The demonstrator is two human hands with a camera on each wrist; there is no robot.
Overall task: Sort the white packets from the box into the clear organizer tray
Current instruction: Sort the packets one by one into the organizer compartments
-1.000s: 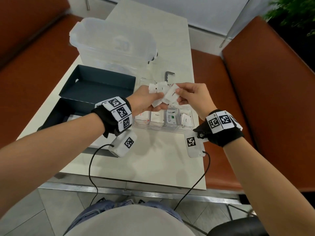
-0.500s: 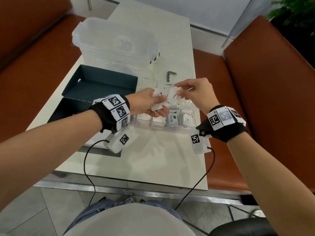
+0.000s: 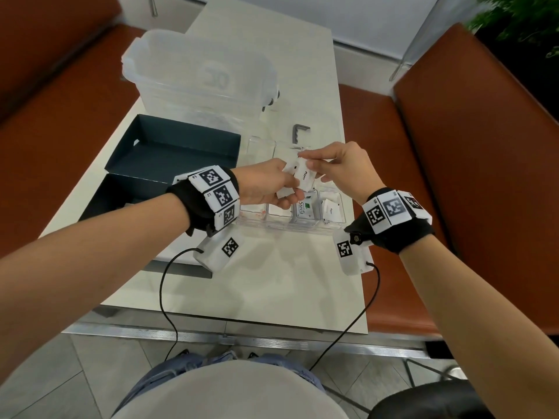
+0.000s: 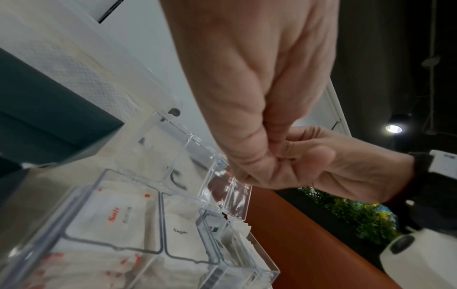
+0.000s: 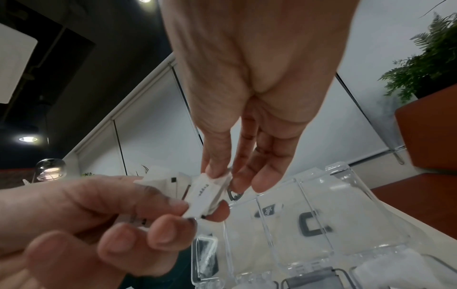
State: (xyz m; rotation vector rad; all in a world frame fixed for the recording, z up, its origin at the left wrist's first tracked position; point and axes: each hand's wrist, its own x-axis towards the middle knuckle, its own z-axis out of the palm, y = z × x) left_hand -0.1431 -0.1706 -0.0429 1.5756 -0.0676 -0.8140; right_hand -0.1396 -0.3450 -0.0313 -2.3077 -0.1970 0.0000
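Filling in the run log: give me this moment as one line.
left hand: holds packets | right hand: pinches Pepper packet | both above tray | stage: sorting

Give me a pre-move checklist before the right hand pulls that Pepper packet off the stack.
1. Right hand pinches the Pepper packet: ok.
2. Left hand grips the remaining packets: ok.
3. Only one packet in the pinch: cannot tell.
4. Organizer tray lid open: ok.
5. Pepper compartment, far right, has room: ok.
6. Both hands directly above the tray: ok.
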